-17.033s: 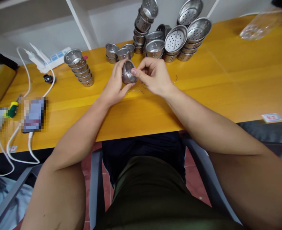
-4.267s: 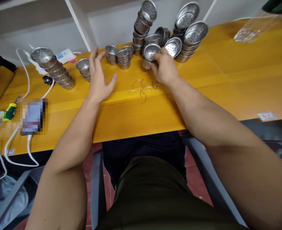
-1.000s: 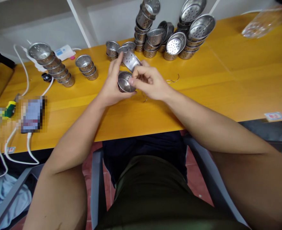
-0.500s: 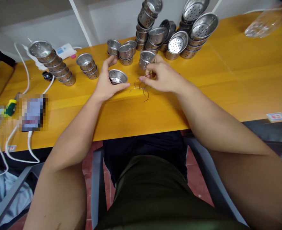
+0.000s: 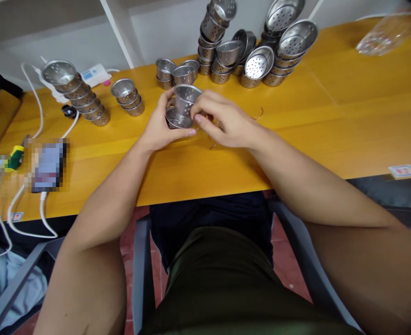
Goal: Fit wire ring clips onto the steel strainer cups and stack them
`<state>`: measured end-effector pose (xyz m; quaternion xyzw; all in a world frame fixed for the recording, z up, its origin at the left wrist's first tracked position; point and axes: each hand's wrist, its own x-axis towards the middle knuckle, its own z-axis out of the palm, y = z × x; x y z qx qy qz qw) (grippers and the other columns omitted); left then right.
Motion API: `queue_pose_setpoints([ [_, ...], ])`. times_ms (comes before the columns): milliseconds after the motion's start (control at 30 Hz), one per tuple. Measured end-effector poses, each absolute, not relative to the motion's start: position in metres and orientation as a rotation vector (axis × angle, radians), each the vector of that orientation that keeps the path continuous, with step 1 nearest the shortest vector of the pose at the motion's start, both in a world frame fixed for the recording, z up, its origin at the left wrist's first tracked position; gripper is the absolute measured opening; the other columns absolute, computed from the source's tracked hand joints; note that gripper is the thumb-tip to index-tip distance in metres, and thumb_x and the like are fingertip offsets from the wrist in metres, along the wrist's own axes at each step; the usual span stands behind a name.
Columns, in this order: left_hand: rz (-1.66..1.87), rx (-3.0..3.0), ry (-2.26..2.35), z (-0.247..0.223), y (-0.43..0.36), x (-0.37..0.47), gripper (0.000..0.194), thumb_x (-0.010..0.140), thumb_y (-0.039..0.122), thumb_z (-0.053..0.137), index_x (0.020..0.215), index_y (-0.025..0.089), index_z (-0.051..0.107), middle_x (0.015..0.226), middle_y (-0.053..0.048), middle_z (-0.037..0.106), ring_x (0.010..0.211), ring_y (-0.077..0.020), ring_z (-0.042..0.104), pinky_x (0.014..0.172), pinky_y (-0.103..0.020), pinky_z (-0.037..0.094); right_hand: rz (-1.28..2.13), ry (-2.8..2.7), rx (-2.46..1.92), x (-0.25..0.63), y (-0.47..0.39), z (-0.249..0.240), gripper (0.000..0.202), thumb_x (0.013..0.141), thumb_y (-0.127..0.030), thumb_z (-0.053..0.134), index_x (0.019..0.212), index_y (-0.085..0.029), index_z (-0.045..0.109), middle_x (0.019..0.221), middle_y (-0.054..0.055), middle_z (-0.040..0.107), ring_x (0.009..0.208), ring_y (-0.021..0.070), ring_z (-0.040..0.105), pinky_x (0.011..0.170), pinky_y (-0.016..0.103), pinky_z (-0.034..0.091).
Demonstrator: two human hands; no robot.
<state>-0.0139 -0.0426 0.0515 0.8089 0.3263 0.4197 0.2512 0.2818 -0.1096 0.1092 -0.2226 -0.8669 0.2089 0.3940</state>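
My left hand curves around a small perforated metal cup, thumb along its near side. Pinched in my right hand is a second perforated metal cup, tilted over the first one's mouth. It seems partly inside the lower cup, though my fingers hide some of the overlap. Thin curved wires lie on the table under my right hand, mostly covered by it. Another wire end shows beyond my right wrist.
Behind my hands stand short stacks of similar cups and taller, leaning stacks. More stacked cups are at left, near a phone and white cables. A clear plastic bag lies at the far right of the table.
My right hand has brought its cup leftward and down onto the cup in my left hand. The left hand and its cup have shifted slightly right and nearer.
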Motion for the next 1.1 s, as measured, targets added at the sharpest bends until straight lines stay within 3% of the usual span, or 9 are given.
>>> queue_pose_setpoints([
  [133,1.134,2.187,0.843,0.054,-0.049,-0.010,0.157,0.058,0.120,0.106,0.182,0.033,0.062,0.162,-0.018,0.083,0.155,-0.0493,0.084,0.138,-0.067,0.069,0.553,-2.270,-0.447,0.269,-0.115,0.103,0.035,0.130,-0.062,0.064,0.117,-0.030,0.066,0.117,0.010,0.070,0.109,0.0338,0.066,0.108,0.054,0.064],
  [300,1.179,2.184,0.836,0.051,-0.048,-0.012,0.146,0.061,0.120,0.105,0.172,0.031,0.068,0.147,-0.017,0.087,0.141,-0.0472,0.089,0.127,-0.068,0.074,0.592,-2.241,-0.362,0.265,-0.109,0.097,0.025,0.132,-0.046,0.056,0.114,-0.029,0.060,0.111,0.006,0.067,0.103,0.0293,0.064,0.100,0.047,0.059],
  [433,1.179,2.147,0.907,0.048,-0.048,-0.009,0.145,0.062,0.124,0.100,0.170,0.031,0.068,0.139,-0.016,0.087,0.142,-0.0502,0.087,0.127,-0.072,0.073,0.623,-2.267,-0.376,0.267,-0.109,0.100,0.027,0.132,-0.048,0.057,0.112,-0.030,0.058,0.109,0.006,0.065,0.101,0.0295,0.063,0.101,0.049,0.059],
  [633,1.206,2.134,0.912,0.037,-0.041,-0.008,0.143,0.069,0.124,0.096,0.177,0.035,0.064,0.145,-0.015,0.086,0.133,-0.0427,0.089,0.125,-0.066,0.073,0.656,-2.297,-0.413,0.270,-0.109,0.103,0.023,0.129,-0.046,0.062,0.113,-0.031,0.056,0.104,0.004,0.063,0.098,0.0293,0.062,0.100,0.050,0.060],
  [767,1.267,2.119,0.962,0.033,-0.034,-0.013,0.134,0.072,0.117,0.101,0.171,0.033,0.068,0.145,-0.015,0.086,0.139,-0.0447,0.088,0.128,-0.067,0.073,0.770,-2.237,-0.433,0.269,-0.107,0.102,0.021,0.124,-0.044,0.067,0.112,-0.031,0.056,0.102,0.003,0.064,0.095,0.0279,0.060,0.097,0.047,0.059],
  [967,1.289,2.155,0.924,0.034,-0.031,-0.017,0.136,0.071,0.120,0.098,0.171,0.034,0.066,0.149,-0.015,0.084,0.147,-0.0471,0.084,0.129,-0.068,0.069,0.925,-2.153,-0.442,0.261,-0.109,0.093,0.035,0.126,-0.061,0.068,0.113,-0.031,0.054,0.106,0.003,0.065,0.092,0.0269,0.059,0.089,0.045,0.060],
  [1100,1.325,2.127,1.012,0.045,-0.031,-0.023,0.135,0.067,0.120,0.100,0.168,0.037,0.066,0.160,-0.014,0.082,0.158,-0.0497,0.077,0.138,-0.074,0.062,0.969,-2.050,-0.438,0.259,-0.109,0.090,0.057,0.123,-0.088,0.067,0.123,-0.031,0.059,0.135,0.011,0.073,0.091,0.0259,0.063,0.083,0.046,0.064],
])
